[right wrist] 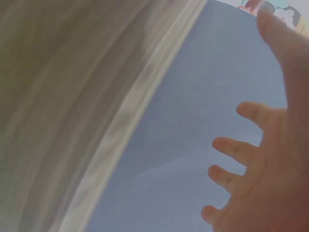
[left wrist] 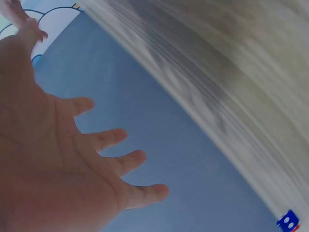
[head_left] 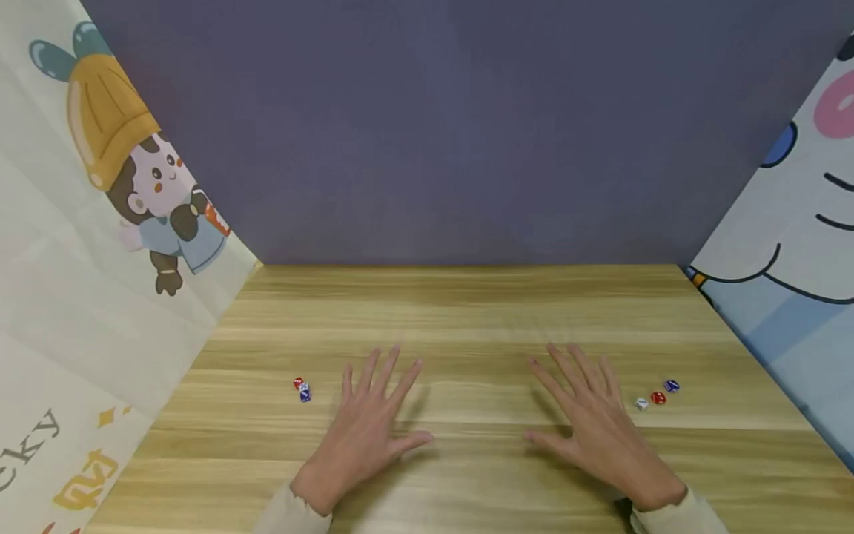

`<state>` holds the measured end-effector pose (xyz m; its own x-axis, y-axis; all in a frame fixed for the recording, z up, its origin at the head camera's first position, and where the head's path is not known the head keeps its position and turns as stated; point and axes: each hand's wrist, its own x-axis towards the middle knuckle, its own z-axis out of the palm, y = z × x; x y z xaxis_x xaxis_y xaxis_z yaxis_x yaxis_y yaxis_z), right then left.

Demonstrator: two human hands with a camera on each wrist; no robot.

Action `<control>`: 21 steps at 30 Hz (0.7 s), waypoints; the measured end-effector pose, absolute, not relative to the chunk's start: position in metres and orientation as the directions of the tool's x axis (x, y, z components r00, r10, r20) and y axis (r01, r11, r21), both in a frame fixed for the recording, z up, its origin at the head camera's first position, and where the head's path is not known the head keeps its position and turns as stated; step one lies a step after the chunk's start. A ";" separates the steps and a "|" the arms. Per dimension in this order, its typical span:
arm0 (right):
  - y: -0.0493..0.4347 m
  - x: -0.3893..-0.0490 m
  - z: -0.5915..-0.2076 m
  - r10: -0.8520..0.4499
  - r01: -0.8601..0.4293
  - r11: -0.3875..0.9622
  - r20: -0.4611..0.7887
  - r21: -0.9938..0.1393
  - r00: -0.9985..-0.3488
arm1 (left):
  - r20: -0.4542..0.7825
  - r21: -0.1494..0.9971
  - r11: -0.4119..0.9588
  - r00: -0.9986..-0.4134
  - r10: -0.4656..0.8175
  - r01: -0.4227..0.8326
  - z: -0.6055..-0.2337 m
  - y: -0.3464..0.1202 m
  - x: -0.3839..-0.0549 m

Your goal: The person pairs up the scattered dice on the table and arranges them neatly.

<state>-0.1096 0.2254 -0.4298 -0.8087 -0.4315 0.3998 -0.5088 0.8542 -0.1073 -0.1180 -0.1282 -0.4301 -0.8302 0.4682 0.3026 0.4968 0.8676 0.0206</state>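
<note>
Left hand [head_left: 367, 426], right hand [head_left: 597, 426]: fingers spread.
From each, I log left dice [head_left: 305, 396] at ten o'clock, right dice [head_left: 658, 398] near three.

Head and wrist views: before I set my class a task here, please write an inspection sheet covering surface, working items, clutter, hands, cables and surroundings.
Surface: wood-grain tabletop.
Working items: left red die, left white die and left blue die, clustered outside the left hand; right white die, right red die and right blue die, in a diagonal row outside the right hand.
Clutter: nothing seen.
Hands: both have fingers spread, holding nothing.
Cables: nothing seen.
Surroundings: dark grey-blue backdrop; left cartoon sheet; right cartoon sheet.
</note>
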 end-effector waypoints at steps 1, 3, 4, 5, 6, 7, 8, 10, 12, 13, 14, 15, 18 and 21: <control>0.224 -0.110 -0.429 -0.429 -0.511 0.851 0.399 -0.122 -0.810 | 0.302 0.025 0.865 -0.829 0.471 0.501 -0.430 -0.129 -0.119; 0.220 -0.110 -0.428 -0.428 -0.522 0.838 0.400 -0.159 -0.810 | 0.306 0.056 0.858 -0.827 0.472 0.511 -0.428 -0.132 -0.122; 0.218 -0.111 -0.428 -0.428 -0.528 0.830 0.399 -0.182 -0.811 | 0.300 0.072 0.855 -0.829 0.472 0.513 -0.427 -0.133 -0.123; 0.215 -0.111 -0.427 -0.432 -0.537 0.820 0.400 -0.200 -0.809 | 0.295 0.081 0.856 -0.832 0.469 0.511 -0.425 -0.135 -0.124; 0.211 -0.112 -0.427 -0.438 -0.547 0.808 0.400 -0.218 -0.805 | 0.290 0.099 0.855 -0.837 0.465 0.509 -0.422 -0.137 -0.124; 0.209 -0.111 -0.427 -0.447 -0.558 0.798 0.396 -0.228 -0.802 | 0.288 0.119 0.853 -0.840 0.461 0.509 -0.419 -0.139 -0.125; 0.207 -0.111 -0.426 -0.459 -0.570 0.788 0.394 -0.232 -0.796 | 0.293 0.142 0.850 -0.842 0.453 0.507 -0.416 -0.140 -0.125; 0.202 -0.112 -0.425 -0.482 -0.586 0.773 0.375 -0.243 -0.792 | 0.319 0.167 0.846 -0.840 0.439 0.506 -0.410 -0.145 -0.125; 0.199 -0.113 -0.425 -0.506 -0.598 0.755 0.340 -0.270 -0.793 | 0.361 0.190 0.843 -0.834 0.417 0.503 -0.404 -0.151 -0.124; 0.197 -0.114 -0.425 -0.518 -0.602 0.744 0.320 -0.289 -0.793 | 0.381 0.198 0.845 -0.834 0.400 0.496 -0.401 -0.155 -0.124; 0.196 -0.116 -0.425 -0.527 -0.604 0.734 0.299 -0.310 -0.795 | 0.391 0.213 0.850 -0.839 0.378 0.482 -0.399 -0.160 -0.124; 0.195 -0.118 -0.425 -0.536 -0.602 0.727 0.273 -0.330 -0.799 | 0.393 0.232 0.853 -0.847 0.357 0.467 -0.397 -0.165 -0.124; 0.193 -0.123 -0.424 -0.562 -0.596 0.706 0.208 -0.383 -0.800 | 0.344 0.294 0.870 -0.893 0.291 0.396 -0.392 -0.181 -0.123; 0.189 -0.128 -0.422 -0.580 -0.583 0.704 0.146 -0.405 -0.801 | 0.248 0.340 0.886 -0.939 0.239 0.316 -0.391 -0.199 -0.124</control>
<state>-0.1284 0.1887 -0.4219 -0.8013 -0.5802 0.1459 -0.5834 0.7038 -0.4055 -0.1240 -0.1994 -0.3909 -0.9388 0.2393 0.2476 0.3155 0.8858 0.3402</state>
